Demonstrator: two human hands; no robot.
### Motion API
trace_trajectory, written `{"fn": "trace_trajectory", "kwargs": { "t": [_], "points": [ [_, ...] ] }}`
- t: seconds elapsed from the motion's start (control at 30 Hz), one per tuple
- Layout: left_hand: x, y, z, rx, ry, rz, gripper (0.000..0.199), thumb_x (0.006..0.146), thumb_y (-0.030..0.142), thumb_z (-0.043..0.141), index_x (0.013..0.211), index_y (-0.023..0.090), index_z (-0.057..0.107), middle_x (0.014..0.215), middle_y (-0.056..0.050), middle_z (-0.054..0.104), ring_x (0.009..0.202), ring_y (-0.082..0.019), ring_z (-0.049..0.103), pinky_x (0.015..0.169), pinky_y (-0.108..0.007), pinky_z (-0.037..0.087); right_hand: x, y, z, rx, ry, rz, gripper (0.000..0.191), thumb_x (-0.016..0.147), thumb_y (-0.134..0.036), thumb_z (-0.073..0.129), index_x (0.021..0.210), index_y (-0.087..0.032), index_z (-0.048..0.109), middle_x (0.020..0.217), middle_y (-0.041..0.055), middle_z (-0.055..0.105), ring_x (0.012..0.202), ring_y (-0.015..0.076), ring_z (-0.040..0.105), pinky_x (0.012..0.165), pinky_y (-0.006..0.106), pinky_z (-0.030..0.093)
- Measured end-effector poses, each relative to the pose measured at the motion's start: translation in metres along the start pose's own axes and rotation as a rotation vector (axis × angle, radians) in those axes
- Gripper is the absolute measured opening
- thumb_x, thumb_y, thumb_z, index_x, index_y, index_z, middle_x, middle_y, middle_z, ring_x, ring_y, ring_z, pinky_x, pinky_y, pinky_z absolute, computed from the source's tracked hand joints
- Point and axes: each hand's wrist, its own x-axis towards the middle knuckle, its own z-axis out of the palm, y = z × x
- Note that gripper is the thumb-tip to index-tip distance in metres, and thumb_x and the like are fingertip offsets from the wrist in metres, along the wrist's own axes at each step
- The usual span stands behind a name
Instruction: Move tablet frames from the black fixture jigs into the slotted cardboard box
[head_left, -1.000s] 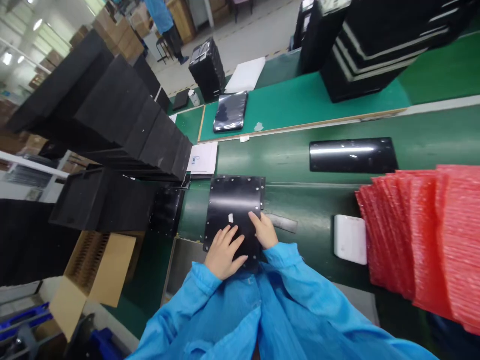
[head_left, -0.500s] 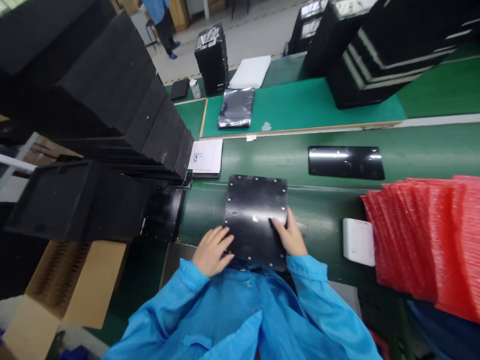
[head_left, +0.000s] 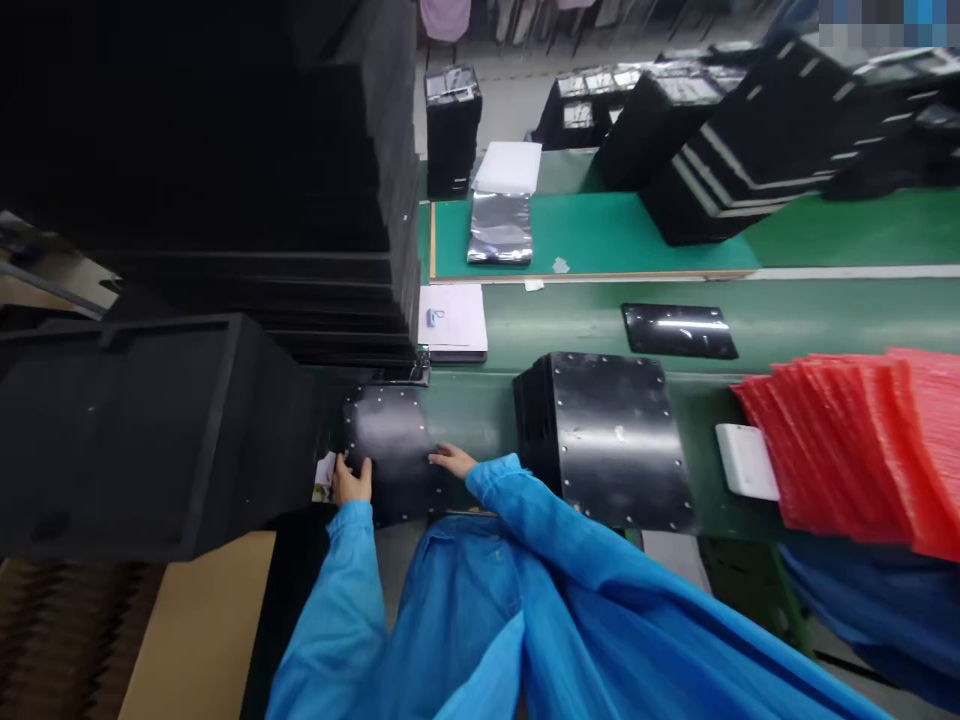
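a green workbench (head_left: 570, 330) runs across the view, with a tall stack of black foam trays (head_left: 187, 200) at its left; the hands have moved off the stacked black drilled panels (head_left: 619, 440) and now sit at a lone black drilled panel (head_left: 386, 440) beside the trays; the left hand (head_left: 351, 480) curls at that panel's near edge, though i cannot tell if it pinches; the right hand (head_left: 454, 460) lies with fingers together, touching the panel's right edge

We read no text, label or number anywhere. Only candidate: a small blue mark (head_left: 433, 318) on the white paper sheet (head_left: 452, 322), just beyond the black plate (head_left: 386, 440), too blurred to make out.
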Motion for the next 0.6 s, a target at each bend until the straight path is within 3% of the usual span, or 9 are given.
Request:
{"fn": "trace_trajectory", "kwargs": {
  "t": [0.1,0.2,0.3,0.43,0.5,0.6],
  "points": [
    [0.000,-0.017,0.008,-0.145,-0.181,0.064,0.060,0.082,0.035,0.058,0.136,0.013,0.041,0.125,-0.021,0.057,0.122,-0.029,0.054,0.104,-0.043,0.041,0.002,0.004,0.008,-0.027,0.020,0.017,0.022,0.070,-0.030,0.070,0.088,-0.018,0.064,0.078,0.0028,0.068,0.082,0.0238,0.067,0.082,0.041,0.053],
    [-0.010,-0.004,0.028,-0.163,-0.215,0.084,0.053,0.083,0.039,0.057,0.130,0.016,0.045,0.131,-0.020,0.054,0.128,-0.028,0.049,0.105,-0.043,0.040,-0.025,0.011,-0.016,-0.072,0.092,-0.020,0.026,0.065,-0.031,0.074,0.085,-0.019,0.063,0.075,0.0033,0.067,0.083,0.0260,0.067,0.085,0.042,0.051],
    [-0.041,0.038,0.050,-0.302,-0.363,0.179,0.047,0.084,0.035,0.054,0.127,0.019,0.047,0.138,-0.017,0.049,0.134,-0.025,0.042,0.109,-0.042,0.036,-0.071,0.026,-0.071,-0.147,0.267,-0.172,0.036,0.071,-0.046,0.068,0.096,-0.020,0.064,0.089,0.0079,0.069,0.091,0.0286,0.065,0.085,0.042,0.050],
    [-0.096,0.119,0.068,-0.549,-0.753,0.242,0.042,0.085,0.029,0.052,0.126,0.023,0.050,0.138,-0.012,0.051,0.134,-0.022,0.043,0.109,-0.040,0.037,-0.133,0.050,-0.166,-0.086,0.544,-0.203,0.052,0.072,-0.061,0.062,0.103,-0.019,0.065,0.093,0.0087,0.071,0.086,0.0295,0.065,0.081,0.043,0.052],
    [-0.122,0.154,0.077,-0.596,-0.901,0.239,0.042,0.084,0.029,0.055,0.125,0.022,0.053,0.136,-0.012,0.053,0.131,-0.022,0.047,0.107,-0.039,0.039,-0.153,0.063,-0.207,-0.021,0.630,-0.195,0.056,0.072,-0.064,0.060,0.104,-0.019,0.066,0.093,0.0081,0.071,0.086,0.0293,0.065,0.081,0.043,0.052],
    [-0.150,0.187,0.097,-0.597,-0.980,0.258,0.042,0.083,0.034,0.058,0.123,0.022,0.055,0.133,-0.012,0.056,0.122,-0.022,0.055,0.102,-0.039,0.043,-0.163,0.087,-0.254,-0.010,0.734,-0.185,0.060,0.069,-0.067,0.060,0.103,-0.019,0.068,0.097,0.0088,0.071,0.092,0.0308,0.064,0.088,0.047,0.049]
  ]
}}
